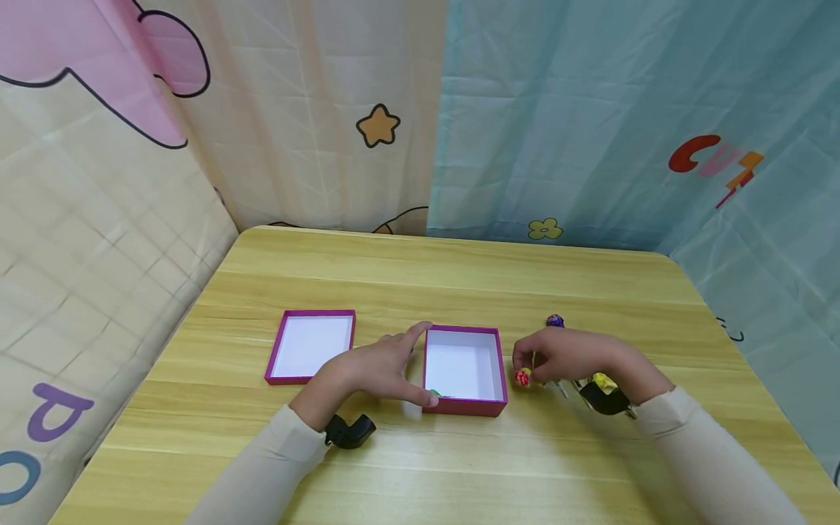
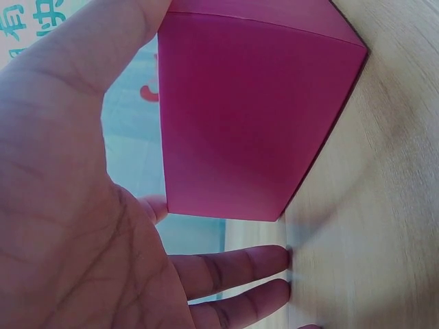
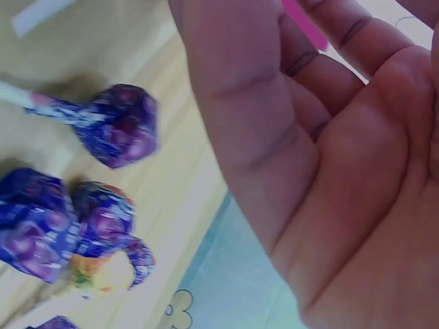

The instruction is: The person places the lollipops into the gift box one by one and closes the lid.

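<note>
The magenta box (image 1: 463, 364), white inside, stands on the table. My left hand (image 1: 387, 368) spans its left side, thumb at the near corner and index finger at the far one; the other fingers stay apart from the wall (image 2: 247, 123). A small green item (image 1: 434, 394) shows inside, beside the thumb. Just right of the box, my right hand (image 1: 567, 354) pinches a red-and-yellow wrapped lollipop (image 1: 522, 377) at its fingertips. Purple-blue wrapped lollipops (image 3: 120, 127) lie close to that hand. The pinching fingertips are out of sight in the right wrist view.
The box's shallow lid (image 1: 311, 346), white inside up, lies left of my left hand. A purple lollipop (image 1: 555, 321) lies behind my right hand, and a yellow-wrapped one (image 1: 604, 381) shows by the right wrist. Curtains (image 1: 558, 124) hang behind the table's far edge.
</note>
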Demonstrator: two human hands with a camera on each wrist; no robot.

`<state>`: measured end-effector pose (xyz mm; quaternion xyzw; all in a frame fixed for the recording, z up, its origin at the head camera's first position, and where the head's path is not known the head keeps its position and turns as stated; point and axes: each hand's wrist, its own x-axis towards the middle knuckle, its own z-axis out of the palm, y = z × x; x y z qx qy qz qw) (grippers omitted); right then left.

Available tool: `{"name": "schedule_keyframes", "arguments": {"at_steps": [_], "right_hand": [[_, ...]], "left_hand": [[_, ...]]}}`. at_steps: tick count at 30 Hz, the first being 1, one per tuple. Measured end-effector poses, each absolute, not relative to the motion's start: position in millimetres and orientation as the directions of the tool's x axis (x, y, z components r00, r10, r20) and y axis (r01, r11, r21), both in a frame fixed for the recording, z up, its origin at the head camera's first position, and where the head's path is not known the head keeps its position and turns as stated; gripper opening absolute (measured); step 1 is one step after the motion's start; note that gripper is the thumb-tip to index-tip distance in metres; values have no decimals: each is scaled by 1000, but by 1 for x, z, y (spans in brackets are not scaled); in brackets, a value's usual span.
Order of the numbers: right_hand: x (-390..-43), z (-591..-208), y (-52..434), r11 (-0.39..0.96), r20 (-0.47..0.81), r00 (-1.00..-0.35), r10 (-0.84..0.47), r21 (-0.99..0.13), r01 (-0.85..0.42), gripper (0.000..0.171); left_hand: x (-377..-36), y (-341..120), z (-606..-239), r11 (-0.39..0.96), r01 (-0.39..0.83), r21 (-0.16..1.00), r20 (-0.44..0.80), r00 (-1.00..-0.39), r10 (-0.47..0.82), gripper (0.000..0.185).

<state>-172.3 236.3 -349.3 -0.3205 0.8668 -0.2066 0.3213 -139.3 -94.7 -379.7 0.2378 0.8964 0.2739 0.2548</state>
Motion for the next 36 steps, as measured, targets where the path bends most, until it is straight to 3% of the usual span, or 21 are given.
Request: {"name": "schedule_keyframes", "arguments": {"at_steps": [20,36], "right_hand": [[-181,-302,215,658,-398,-539,-743,-585,-475,11],[-181,-299,162,590,-367,-464,-806,-557,-584,11]], "left_hand": [[-140,-95,-379,735,284,616,-328,-755,567,121],[-141,-94,-379,749,260,610,-347,-762,547,121]]}}
